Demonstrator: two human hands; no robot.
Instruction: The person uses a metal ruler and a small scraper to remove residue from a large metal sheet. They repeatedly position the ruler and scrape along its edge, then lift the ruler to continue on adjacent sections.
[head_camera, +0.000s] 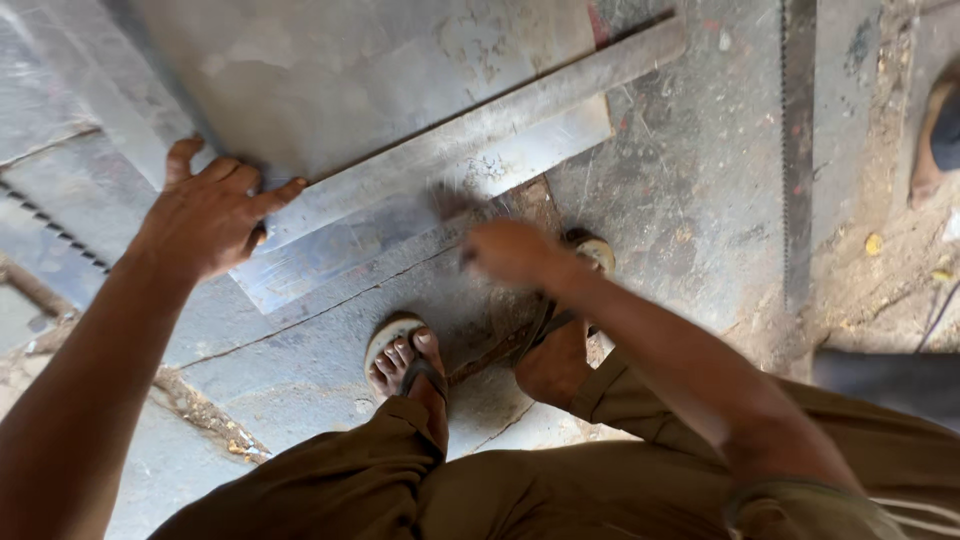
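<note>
A large grey metal sheet (340, 70) lies on the concrete floor in front of me. A long flat metal bar (520, 105) rests across it like a straightedge. My left hand (210, 215) presses down on the bar's near-left end, fingers spread over the sheet's edge. My right hand (510, 250) hovers over the sheet's lower edge and is motion-blurred; its fingers look curled, and I cannot tell whether it holds a small tool. My sandalled feet (400, 355) stand just below the sheet.
A long toothed saw blade (798, 150) lies upright at the right. Another toothed strip (50, 225) lies at the far left. Another person's foot (935, 145) shows at the right edge. Cracked concrete (690, 200) and debris surround the sheet.
</note>
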